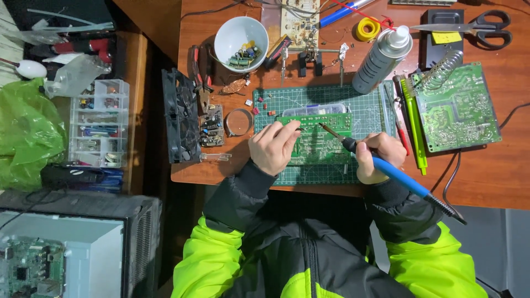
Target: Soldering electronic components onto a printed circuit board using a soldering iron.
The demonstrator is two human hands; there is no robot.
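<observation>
Right hand (378, 157) wrapped around blue soldering iron (395, 172), tip angled onto green circuit board (314, 140). Left hand (273, 146) fingers curled together, pinching board's left end; what else sits between fingertips, cannot tell. Board lies on green cutting mat (367, 113) near counter (497, 182) front edge, between both hands. Second circuit board (458, 110) toward right edge, coiled iron stand (441, 72) on its corner. Spray can (381, 58) lying behind mat. White bowl (241, 36) of components toward back left. Scissors (480, 27) at back right corner.

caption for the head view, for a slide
Right hand holds a blue soldering iron to a green circuit board; left hand steadies it.
</observation>
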